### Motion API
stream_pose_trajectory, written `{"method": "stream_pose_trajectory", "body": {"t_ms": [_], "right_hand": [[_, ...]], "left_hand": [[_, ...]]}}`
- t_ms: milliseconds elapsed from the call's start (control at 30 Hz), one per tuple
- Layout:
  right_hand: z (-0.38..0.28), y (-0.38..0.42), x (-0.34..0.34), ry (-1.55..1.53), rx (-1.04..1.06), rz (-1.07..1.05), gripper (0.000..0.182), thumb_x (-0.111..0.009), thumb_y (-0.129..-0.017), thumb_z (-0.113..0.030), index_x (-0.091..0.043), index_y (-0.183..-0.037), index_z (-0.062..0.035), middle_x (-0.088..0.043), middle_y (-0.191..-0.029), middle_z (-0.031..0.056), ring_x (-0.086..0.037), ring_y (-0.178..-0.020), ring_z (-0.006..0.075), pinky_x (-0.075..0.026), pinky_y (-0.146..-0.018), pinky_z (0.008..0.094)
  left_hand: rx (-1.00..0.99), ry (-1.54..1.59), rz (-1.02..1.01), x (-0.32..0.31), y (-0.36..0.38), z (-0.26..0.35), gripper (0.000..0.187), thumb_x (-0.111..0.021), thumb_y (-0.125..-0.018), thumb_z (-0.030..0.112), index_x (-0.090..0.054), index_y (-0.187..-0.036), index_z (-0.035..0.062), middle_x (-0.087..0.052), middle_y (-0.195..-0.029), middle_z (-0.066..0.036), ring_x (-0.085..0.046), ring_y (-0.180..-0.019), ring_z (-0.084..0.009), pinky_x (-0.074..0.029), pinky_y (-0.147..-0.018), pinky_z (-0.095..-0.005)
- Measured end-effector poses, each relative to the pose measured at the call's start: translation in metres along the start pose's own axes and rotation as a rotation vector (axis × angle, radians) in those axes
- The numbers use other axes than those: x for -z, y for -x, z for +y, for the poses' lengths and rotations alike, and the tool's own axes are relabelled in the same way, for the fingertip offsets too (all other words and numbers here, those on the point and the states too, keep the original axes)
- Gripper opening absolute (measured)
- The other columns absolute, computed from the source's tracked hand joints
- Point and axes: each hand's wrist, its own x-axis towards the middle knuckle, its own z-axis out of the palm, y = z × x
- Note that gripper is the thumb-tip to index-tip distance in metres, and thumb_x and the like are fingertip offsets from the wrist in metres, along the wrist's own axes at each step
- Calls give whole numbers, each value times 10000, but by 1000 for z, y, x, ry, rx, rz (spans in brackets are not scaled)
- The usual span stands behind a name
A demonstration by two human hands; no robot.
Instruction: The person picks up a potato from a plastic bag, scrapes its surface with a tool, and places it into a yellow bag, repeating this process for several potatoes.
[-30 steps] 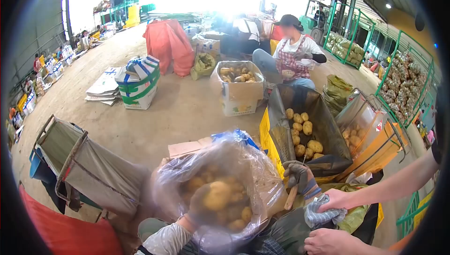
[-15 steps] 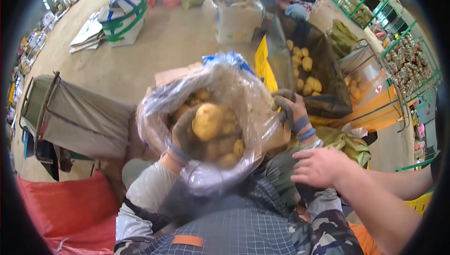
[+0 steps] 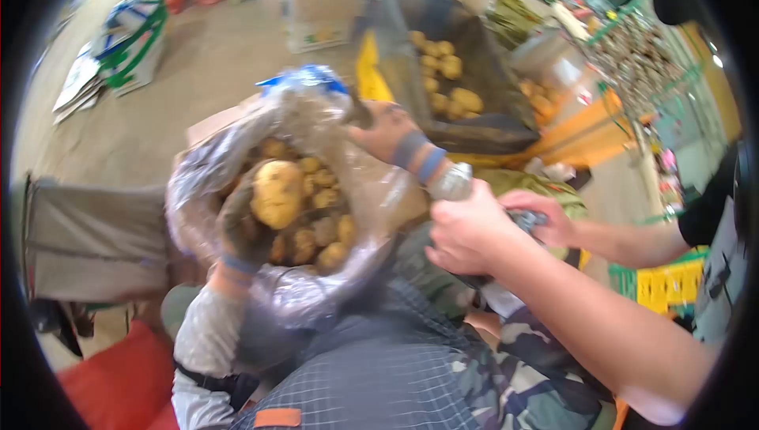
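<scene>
A large potato point(image 3: 277, 194) rests in my left hand point(image 3: 240, 220), whose gloved fingers curl round its left side. Below it, several smaller potatoes point(image 3: 320, 197) lie in a box lined with a clear plastic bag point(image 3: 194, 201). My right hand point(image 3: 379, 126) is at the bag's upper right edge; its fingertips are blurred and partly hidden. Another person's hand point(image 3: 470, 228) touches my right sleeve point(image 3: 452, 181) just below the wrist, and that person's other hand point(image 3: 545, 216) is close by.
Potatoes lie in a dark crate point(image 3: 498, 126) at upper right. Behind stands a clear tub point(image 3: 320, 19) of potatoes. A striped bag point(image 3: 134, 43) is at upper left, a grey cloth-sided frame point(image 3: 99, 240) at left, a red sack point(image 3: 118, 375) at lower left.
The view has swung right, so most things sit further left. The other person's hands have come onto my right sleeve. My left hand still holds the large potato.
</scene>
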Motion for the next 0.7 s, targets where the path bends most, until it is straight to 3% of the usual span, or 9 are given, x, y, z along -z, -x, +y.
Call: {"method": "stream_pose_trajectory", "body": {"t_ms": [100,167,267,433,533,700], "right_hand": [[8,-3,-1,3,1,41,269,-648,-838,-417,-663,-849,-148,-645,-769,31,-616,-789,233,-492,-705,402],[11,-7,0,5,-3,69,265,-646,-845,-410,-664,-873,-147,-650,-786,34,-621,-805,235,-496,-710,405],[17,-16,2,-3,-23,115,261,-642,-854,-398,-665,-909,-144,-657,-812,39,-627,-829,239,-501,-718,409],[39,-42,11,-134,-150,255,260,-637,-870,-379,-666,-970,-141,-670,-855,46,-638,-870,245,-510,-731,416],[56,-71,17,-340,-304,395,264,-634,-880,-368,-667,-1006,-138,-677,-881,51,-645,-894,249,-515,-739,421],[77,-127,33,-667,-502,587,277,-628,-895,-349,-668,-1066,-135,-690,-924,59,-656,-934,255,-524,-752,428]], "left_hand": [[308,408,94,-10,-2,13,470,-692,-868,-44,-550,-1315,-89,-634,-1301,-198,-621,-1200,-288,-512,-1030,-404],[360,80,54,-5,-8,26,361,-733,-887,138,-630,-1193,-24,-696,-1153,-156,-672,-1068,-259,-535,-945,-366],[427,76,94,-6,6,5,310,-730,-868,88,-661,-1153,-11,-708,-1128,-136,-679,-1041,-243,-537,-935,-351],[643,378,186,-11,11,0,346,-748,-844,84,-656,-1164,-11,-711,-1110,-132,-677,-1042,-236,-537,-932,-345],[624,320,143,-15,9,6,402,-776,-823,97,-637,-1181,-19,-705,-1104,-157,-676,-1048,-244,-542,-929,-355],[440,274,38,-2,8,6,399,-638,-914,63,-534,-1296,17,-594,-1293,-203,-604,-1191,-288,-511,-1010,-407]]}}
